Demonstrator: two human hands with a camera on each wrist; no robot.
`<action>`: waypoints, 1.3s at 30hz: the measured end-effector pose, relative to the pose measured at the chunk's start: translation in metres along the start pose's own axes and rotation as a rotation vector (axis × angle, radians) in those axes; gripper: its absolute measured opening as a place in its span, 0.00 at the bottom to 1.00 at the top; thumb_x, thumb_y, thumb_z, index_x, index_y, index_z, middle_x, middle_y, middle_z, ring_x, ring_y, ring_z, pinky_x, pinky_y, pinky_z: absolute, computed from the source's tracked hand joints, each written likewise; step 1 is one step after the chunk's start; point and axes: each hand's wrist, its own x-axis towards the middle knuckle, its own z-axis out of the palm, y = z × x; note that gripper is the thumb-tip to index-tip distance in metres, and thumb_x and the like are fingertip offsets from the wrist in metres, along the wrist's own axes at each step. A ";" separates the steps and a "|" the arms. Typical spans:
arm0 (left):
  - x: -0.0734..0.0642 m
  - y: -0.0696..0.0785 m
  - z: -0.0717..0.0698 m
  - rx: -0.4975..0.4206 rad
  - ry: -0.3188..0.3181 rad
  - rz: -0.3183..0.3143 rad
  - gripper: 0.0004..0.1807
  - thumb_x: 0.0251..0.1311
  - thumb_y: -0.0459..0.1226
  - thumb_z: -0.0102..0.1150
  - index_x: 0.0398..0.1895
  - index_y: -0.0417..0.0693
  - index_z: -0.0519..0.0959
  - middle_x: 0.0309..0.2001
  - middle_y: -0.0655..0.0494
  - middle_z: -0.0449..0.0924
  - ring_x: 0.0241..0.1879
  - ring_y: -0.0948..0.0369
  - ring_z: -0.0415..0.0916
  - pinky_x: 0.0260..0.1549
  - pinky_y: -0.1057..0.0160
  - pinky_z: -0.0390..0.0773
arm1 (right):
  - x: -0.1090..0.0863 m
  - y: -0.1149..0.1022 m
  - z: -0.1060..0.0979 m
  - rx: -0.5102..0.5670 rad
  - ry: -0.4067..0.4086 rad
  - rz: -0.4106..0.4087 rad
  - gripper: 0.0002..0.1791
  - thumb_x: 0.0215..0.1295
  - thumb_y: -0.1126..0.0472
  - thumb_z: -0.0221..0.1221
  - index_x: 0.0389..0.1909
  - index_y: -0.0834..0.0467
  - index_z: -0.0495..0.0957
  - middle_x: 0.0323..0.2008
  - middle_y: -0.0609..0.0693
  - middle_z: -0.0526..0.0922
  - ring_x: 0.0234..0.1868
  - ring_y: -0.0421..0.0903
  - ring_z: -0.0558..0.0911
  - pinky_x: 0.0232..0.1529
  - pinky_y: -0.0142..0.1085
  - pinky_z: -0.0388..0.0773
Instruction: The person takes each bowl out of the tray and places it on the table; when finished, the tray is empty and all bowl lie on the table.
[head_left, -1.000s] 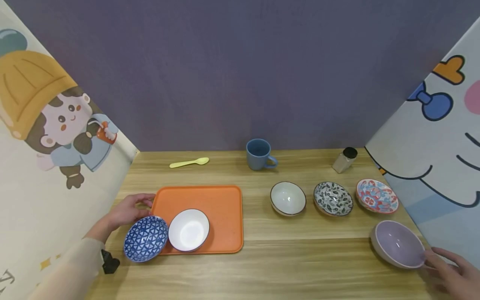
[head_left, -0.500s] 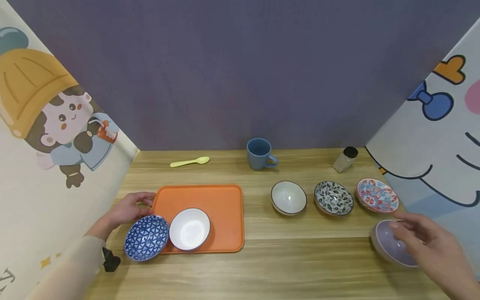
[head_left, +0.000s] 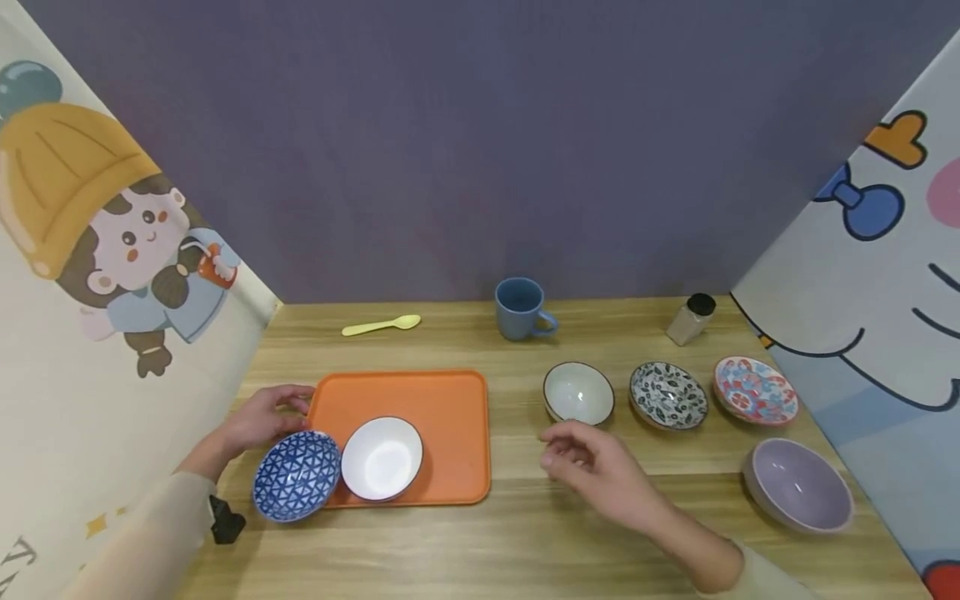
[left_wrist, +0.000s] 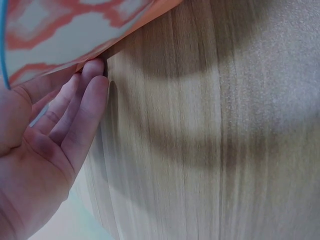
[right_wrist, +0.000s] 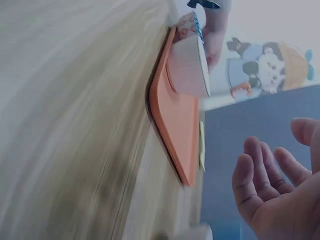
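My left hand point(head_left: 262, 417) is at the left edge of the orange tray point(head_left: 450, 442), its fingers loosely extended, as the left wrist view also shows. Right in front of it is a blue-and-white patterned bowl point(head_left: 296, 477) with a red-and-white outside, overlapping the tray's left edge and partly covering the hand in the left wrist view. A white bowl point(head_left: 382, 460) sits on the tray beside it. With nothing in its loosely bent fingers, my right hand point(head_left: 607, 479) hovers over the table, just in front of a dark-rimmed white bowl point(head_left: 577, 392).
To the right stand a black-and-white leaf-patterned bowl point(head_left: 667, 396), a red-and-blue patterned bowl point(head_left: 755, 390) and a purple bowl point(head_left: 798, 485). Along the back are a yellow spoon point(head_left: 381, 326), a blue mug point(head_left: 519, 310) and a black-capped jar point(head_left: 690, 320). Walls border the table at the back and sides.
My right hand has left the purple bowl at the far right and swept left across the table toward the dark-rimmed white bowl. The left hand and the bowls have stayed in place.
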 end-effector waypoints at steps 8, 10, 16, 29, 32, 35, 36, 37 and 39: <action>0.004 0.001 -0.003 -0.002 -0.006 -0.008 0.32 0.66 0.30 0.63 0.72 0.34 0.67 0.51 0.40 0.80 0.41 0.52 0.80 0.37 0.60 0.85 | 0.061 0.019 0.055 0.083 -0.208 0.103 0.24 0.73 0.57 0.61 0.64 0.63 0.74 0.46 0.59 0.87 0.40 0.52 0.88 0.37 0.44 0.85; 0.005 0.002 -0.002 -0.004 -0.011 -0.004 0.32 0.66 0.30 0.63 0.72 0.34 0.67 0.51 0.40 0.80 0.42 0.52 0.80 0.38 0.60 0.85 | 0.070 0.024 0.066 0.112 -0.233 0.152 0.26 0.73 0.55 0.62 0.66 0.63 0.73 0.46 0.61 0.87 0.41 0.55 0.88 0.35 0.46 0.85; 0.008 0.006 -0.002 0.018 -0.010 0.006 0.32 0.66 0.30 0.63 0.72 0.33 0.67 0.52 0.38 0.80 0.42 0.52 0.80 0.38 0.60 0.85 | 0.093 0.027 0.095 0.181 -0.259 0.259 0.27 0.71 0.55 0.64 0.67 0.61 0.73 0.41 0.62 0.89 0.37 0.57 0.88 0.30 0.44 0.84; 0.002 0.006 -0.004 -0.011 -0.018 -0.011 0.33 0.64 0.28 0.62 0.72 0.30 0.64 0.50 0.37 0.78 0.38 0.53 0.79 0.32 0.60 0.84 | 0.113 0.015 0.136 0.253 -0.316 0.423 0.34 0.66 0.49 0.68 0.70 0.56 0.70 0.36 0.56 0.90 0.33 0.62 0.89 0.19 0.41 0.81; 0.003 0.006 -0.003 -0.019 -0.022 -0.019 0.33 0.64 0.28 0.63 0.72 0.30 0.65 0.51 0.36 0.78 0.39 0.53 0.79 0.33 0.60 0.84 | 0.113 0.015 0.139 0.246 -0.304 0.441 0.33 0.66 0.49 0.68 0.69 0.54 0.72 0.34 0.56 0.89 0.31 0.59 0.89 0.17 0.40 0.80; 0.002 0.005 -0.003 -0.019 -0.022 -0.017 0.34 0.64 0.28 0.63 0.72 0.30 0.64 0.51 0.36 0.78 0.39 0.53 0.79 0.32 0.60 0.83 | 0.114 0.015 0.140 0.229 -0.296 0.450 0.31 0.66 0.48 0.67 0.68 0.52 0.73 0.33 0.56 0.89 0.31 0.56 0.89 0.17 0.39 0.79; 0.002 0.005 -0.003 -0.020 -0.022 -0.016 0.34 0.64 0.28 0.63 0.72 0.30 0.64 0.51 0.37 0.78 0.38 0.53 0.79 0.32 0.60 0.83 | 0.115 0.015 0.140 0.226 -0.296 0.455 0.31 0.65 0.48 0.68 0.67 0.51 0.74 0.33 0.56 0.89 0.30 0.56 0.89 0.17 0.39 0.79; 0.002 0.005 -0.002 -0.019 -0.020 -0.017 0.34 0.64 0.28 0.63 0.72 0.30 0.65 0.50 0.37 0.78 0.38 0.53 0.79 0.32 0.60 0.83 | 0.115 0.015 0.140 0.218 -0.296 0.457 0.30 0.65 0.48 0.68 0.66 0.51 0.75 0.32 0.56 0.89 0.30 0.55 0.89 0.17 0.39 0.79; 0.001 0.005 -0.002 -0.016 -0.021 -0.016 0.33 0.65 0.28 0.63 0.72 0.30 0.64 0.50 0.37 0.78 0.38 0.53 0.78 0.31 0.60 0.83 | 0.116 0.015 0.140 0.198 -0.300 0.461 0.29 0.65 0.47 0.68 0.65 0.51 0.76 0.31 0.56 0.89 0.29 0.54 0.89 0.17 0.39 0.79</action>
